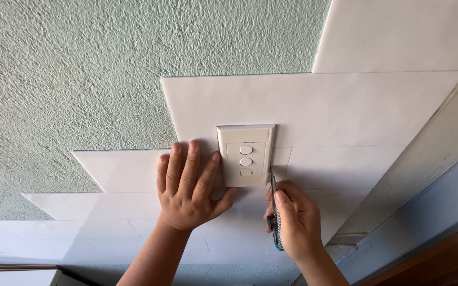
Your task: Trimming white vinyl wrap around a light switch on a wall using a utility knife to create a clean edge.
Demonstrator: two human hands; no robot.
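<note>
A white switch plate with three round buttons sits on the wall, set into a white panel. My left hand lies flat on the panel just left of the plate, fingers spread, thumb by the plate's lower left corner. My right hand grips a utility knife with a dark handle. Its blade tip touches the panel beside the plate's lower right edge.
Rough pale green plaster covers the wall's upper left. More white panels overlap in steps below and to the left. A pale door frame runs diagonally at right, with brown wood in the corner.
</note>
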